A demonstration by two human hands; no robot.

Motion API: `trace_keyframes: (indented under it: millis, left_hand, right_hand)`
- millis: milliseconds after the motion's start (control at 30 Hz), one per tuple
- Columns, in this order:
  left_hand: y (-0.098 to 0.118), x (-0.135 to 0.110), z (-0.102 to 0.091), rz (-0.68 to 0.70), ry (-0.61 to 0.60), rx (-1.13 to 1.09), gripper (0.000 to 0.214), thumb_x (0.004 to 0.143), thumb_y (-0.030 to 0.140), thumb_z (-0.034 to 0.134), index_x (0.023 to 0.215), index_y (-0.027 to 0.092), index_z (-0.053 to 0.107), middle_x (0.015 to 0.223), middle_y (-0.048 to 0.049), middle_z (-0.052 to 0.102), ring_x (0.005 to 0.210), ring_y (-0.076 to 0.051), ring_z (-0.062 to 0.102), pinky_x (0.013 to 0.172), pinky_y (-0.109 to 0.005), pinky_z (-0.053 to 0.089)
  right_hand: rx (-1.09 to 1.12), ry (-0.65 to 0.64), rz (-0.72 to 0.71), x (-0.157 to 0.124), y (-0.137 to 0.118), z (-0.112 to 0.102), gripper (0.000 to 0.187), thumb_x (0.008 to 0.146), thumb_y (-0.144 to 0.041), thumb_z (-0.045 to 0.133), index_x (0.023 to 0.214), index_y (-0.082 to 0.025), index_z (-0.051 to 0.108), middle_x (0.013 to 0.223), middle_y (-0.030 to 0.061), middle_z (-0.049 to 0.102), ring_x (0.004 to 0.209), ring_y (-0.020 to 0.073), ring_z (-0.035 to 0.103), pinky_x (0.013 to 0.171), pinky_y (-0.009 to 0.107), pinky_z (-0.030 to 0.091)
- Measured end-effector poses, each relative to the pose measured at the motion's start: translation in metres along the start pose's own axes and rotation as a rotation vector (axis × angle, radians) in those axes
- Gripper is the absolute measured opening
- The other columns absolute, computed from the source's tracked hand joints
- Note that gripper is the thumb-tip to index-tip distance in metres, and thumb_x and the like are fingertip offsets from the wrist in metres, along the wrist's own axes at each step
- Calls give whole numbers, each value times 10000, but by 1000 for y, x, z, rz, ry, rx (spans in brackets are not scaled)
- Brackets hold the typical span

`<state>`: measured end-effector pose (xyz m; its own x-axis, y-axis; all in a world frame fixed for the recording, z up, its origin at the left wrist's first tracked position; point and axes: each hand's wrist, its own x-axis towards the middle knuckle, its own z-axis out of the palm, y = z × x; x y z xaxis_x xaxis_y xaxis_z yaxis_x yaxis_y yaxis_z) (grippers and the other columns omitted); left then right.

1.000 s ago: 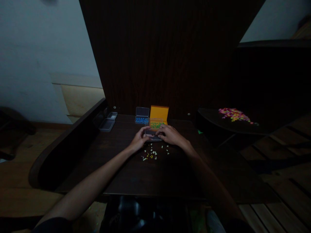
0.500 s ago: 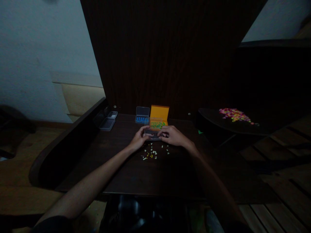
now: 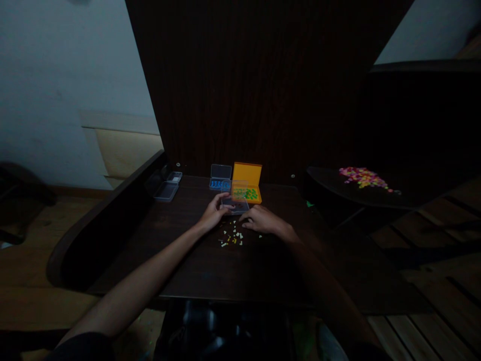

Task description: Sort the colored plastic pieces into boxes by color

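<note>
My left hand (image 3: 213, 213) grips the left side of a clear plastic box (image 3: 240, 204), thumb at its near edge and fingers along its side. The box's lid stands up at the back, and a few small dark reddish bits lie inside. My right hand (image 3: 260, 219) is just in front of the box's near right corner, low over the table. Its fingers are bent, with thumb and forefinger a little apart and nothing visible between them. Small whitish and yellow pieces (image 3: 234, 234) lie scattered beside and below its fingertips; the hand hides some of them.
Behind the clear box stand an open orange box (image 3: 247, 174) with green pieces and a small clear box (image 3: 220, 171) with blue pieces. Another open clear box (image 3: 166, 192) lies at the left by the raised side board (image 3: 108, 215). Colourful beads (image 3: 364, 178) are heaped on a ledge at right.
My right hand has come out of the clear box and moved down toward the scattered pieces. The clear box, still in my left hand, has shifted slightly and no longer hides the green pieces as much.
</note>
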<state>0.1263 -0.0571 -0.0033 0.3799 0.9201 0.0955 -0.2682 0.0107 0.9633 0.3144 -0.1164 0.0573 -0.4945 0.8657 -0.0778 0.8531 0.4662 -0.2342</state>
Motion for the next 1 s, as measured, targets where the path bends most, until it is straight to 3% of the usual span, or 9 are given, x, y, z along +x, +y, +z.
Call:
trace_keyframes:
  millis: [533,1000]
  left_hand:
    - [2,-1,0,17,-20,8,542,634,68,633,1155,182,535,1213,-83,615,878,-162,688,847,-318,520]
    - [5,0,2,-28,9,4,572,618,65,623,1170,168,517,1041,-61,682,890,-191,685,872,-351,513]
  right_hand:
    - [-1,-37,51,2,4,3,207,806,-238,655,1002,-214,715,932,51,705,874,184,615,725,235,401]
    - [23,-41,41,2,7,2,230,808,-236,649,1024,-201,719,822,30,691,748,145,594,664,216,370]
